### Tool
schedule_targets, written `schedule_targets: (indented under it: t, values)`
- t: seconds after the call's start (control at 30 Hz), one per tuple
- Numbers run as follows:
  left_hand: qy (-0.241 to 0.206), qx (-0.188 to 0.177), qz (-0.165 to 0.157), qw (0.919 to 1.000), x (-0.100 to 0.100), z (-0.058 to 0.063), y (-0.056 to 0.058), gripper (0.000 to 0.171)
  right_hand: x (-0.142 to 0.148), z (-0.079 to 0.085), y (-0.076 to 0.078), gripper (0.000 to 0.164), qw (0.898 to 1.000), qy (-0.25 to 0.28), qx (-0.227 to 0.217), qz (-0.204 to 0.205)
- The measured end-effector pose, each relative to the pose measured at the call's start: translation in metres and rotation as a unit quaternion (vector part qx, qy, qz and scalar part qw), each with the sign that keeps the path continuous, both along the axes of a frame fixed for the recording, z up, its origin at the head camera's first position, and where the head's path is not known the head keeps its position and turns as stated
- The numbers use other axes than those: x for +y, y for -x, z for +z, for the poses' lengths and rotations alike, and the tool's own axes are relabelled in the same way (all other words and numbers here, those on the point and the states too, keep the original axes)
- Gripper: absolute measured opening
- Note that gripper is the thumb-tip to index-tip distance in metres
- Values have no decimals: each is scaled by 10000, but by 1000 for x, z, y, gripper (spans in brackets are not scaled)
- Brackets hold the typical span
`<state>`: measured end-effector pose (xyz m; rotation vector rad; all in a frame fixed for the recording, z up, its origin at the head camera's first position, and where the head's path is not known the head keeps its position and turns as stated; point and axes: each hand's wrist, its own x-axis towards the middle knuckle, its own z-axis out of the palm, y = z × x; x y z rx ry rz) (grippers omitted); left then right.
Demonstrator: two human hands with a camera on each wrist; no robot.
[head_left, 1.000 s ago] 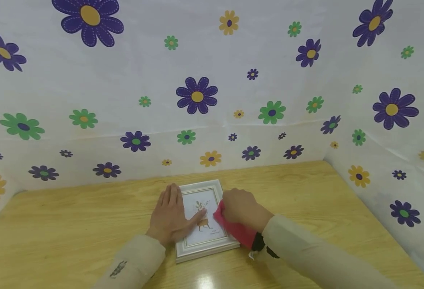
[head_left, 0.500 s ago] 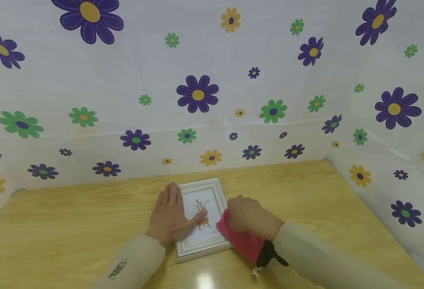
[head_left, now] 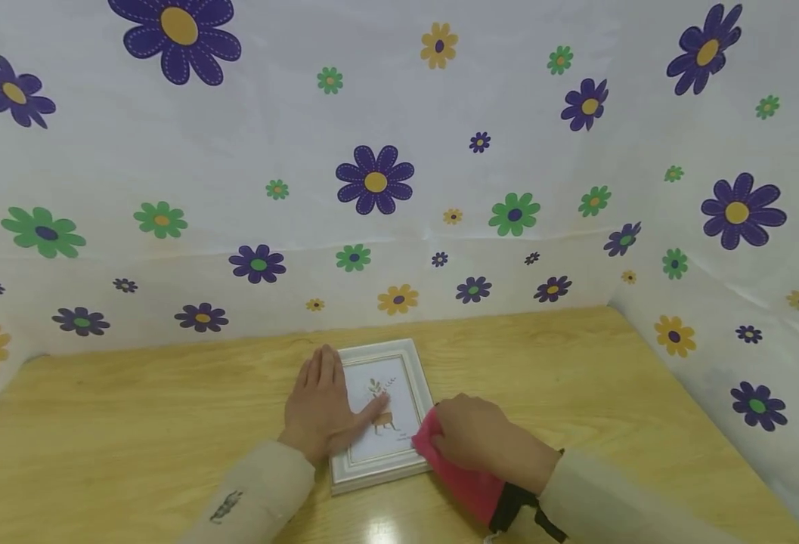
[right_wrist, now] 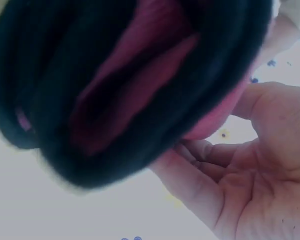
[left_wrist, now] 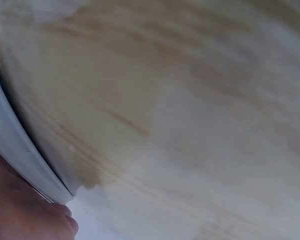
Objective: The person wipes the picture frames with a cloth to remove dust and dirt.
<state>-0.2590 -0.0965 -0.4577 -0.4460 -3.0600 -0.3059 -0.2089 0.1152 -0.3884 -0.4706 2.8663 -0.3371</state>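
A white picture frame (head_left: 377, 350) with a drawing of a small stool and leafy sprigs lies flat on the table. Across its left side rests my left hand (head_left: 319, 412), fingers straight and thumb reaching over the picture. My right hand (head_left: 470, 434) grips a pink cloth (head_left: 467, 487) with a black edge at the frame's lower right corner. In the right wrist view the folded cloth (right_wrist: 145, 125) hangs from the fingers, its dark border nearest the camera. The left wrist view catches the frame's edge (left_wrist: 20, 140) beside part of the left hand (left_wrist: 30, 212).
The wooden table (head_left: 154, 423) carries a light glare near its front edge. Behind and to the right hangs a white sheet (head_left: 290, 136) printed with purple, green and yellow flowers.
My right hand has moved down along the frame's right side toward the near corner, the pink cloth moving with it. My left hand has stayed on the frame.
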Motion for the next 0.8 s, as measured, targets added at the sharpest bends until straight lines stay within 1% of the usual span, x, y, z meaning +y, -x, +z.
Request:
schedule_targets:
  t: [0.07, 0.13, 0.2, 0.27, 0.33, 0.4, 0.47, 0.57, 0.67, 0.8]
  values:
    - [26, 38, -1, 10000, -2, 1, 0, 108, -1, 1, -2, 17, 10000, 23, 74, 60]
    - [51, 67, -33, 10000, -4, 2, 0, 109, -4, 0, 5, 20, 9999, -47, 113, -9]
    - [43, 67, -92, 9999, -4, 3, 0, 109, -8, -2, 18, 23, 9994, -294, 131, -157]
    - [72, 41, -153, 9998, -3, 3, 0, 110, -12, -4, 34, 20, 9980, -506, 86, -370]
    - [108, -10, -202, 9997, -1, 3, 0, 111, -15, -6, 51, 16, 9964, -608, -5, -589]
    - [129, -52, -202, 9997, 0, 2, 0, 111, -19, -7, 68, 14, 9952, -633, -37, -741]
    - [166, -87, -191, 9996, 1, 2, 0, 111, -21, -9, 82, 13, 9948, -599, 46, -826]
    - [206, -96, -173, 9996, 2, 1, -1, 111, -23, -12, 100, 13, 9944, -546, 215, -878]
    - [205, -109, -143, 9996, 2, 2, -1, 111, -26, -15, 110, 16, 9940, -449, 267, -966]
    - [127, -102, -44, 9999, -2, 3, -1, 109, -29, -18, 114, 21, 9949, -266, 301, -926]
